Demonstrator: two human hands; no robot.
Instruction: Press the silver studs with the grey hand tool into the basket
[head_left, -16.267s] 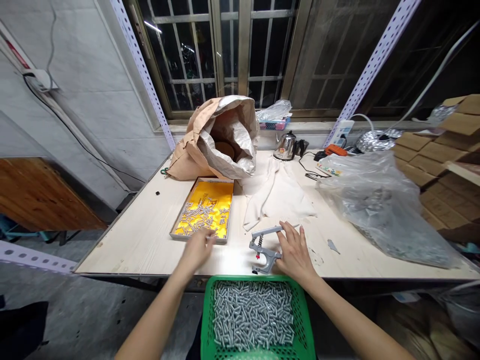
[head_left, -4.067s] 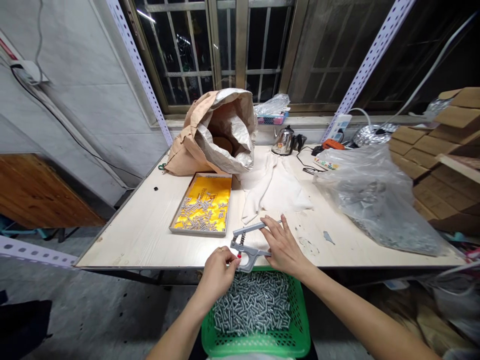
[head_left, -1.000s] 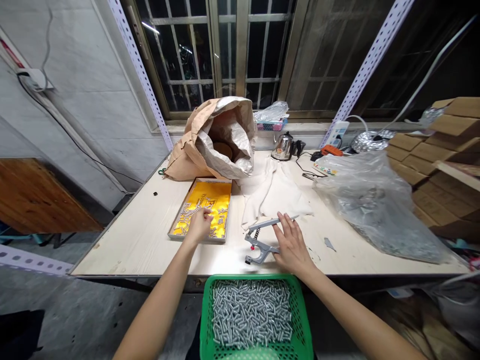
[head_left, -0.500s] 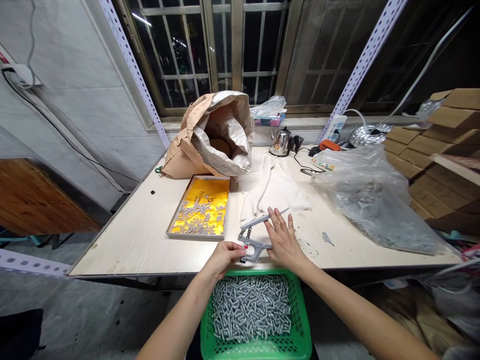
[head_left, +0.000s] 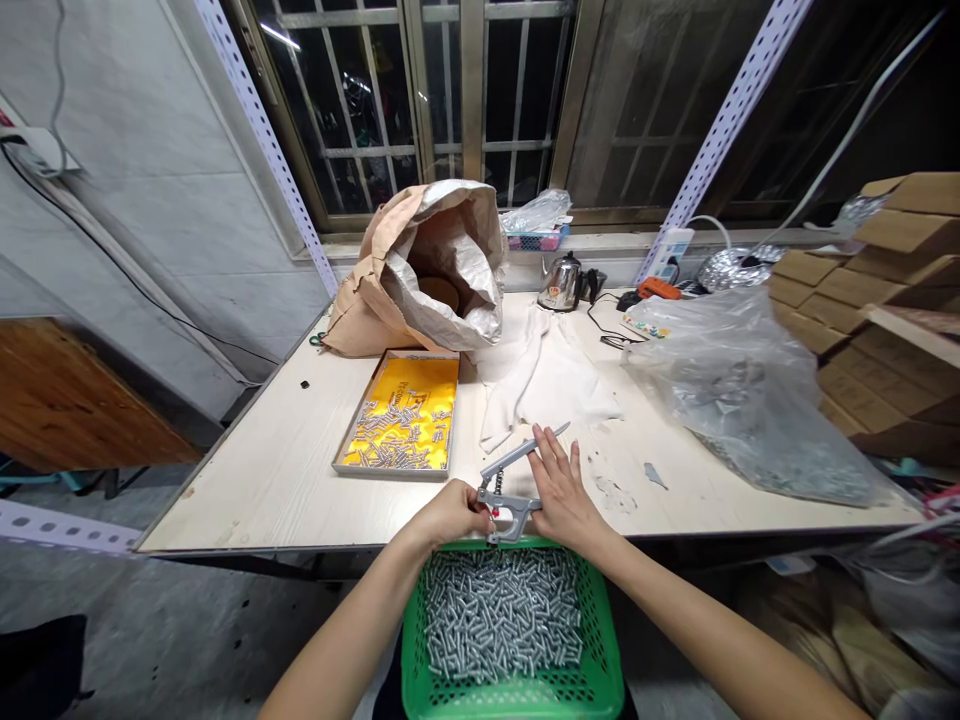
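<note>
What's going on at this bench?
A person's right hand holds a grey metal spring-lever hand tool, handles spread apart. The left hand is at the tool's front end, near its red tip; any piece it pinches is too small to tell. Below sits a green plastic basket heaped with small silver metal parts. Beyond the left hand, a shallow grey-sided, yellow-bottomed tray holds loose metal pieces.

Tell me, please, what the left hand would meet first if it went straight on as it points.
Probably the grey pliers, just ahead of the left hand; whether they touch is unclear.
</note>
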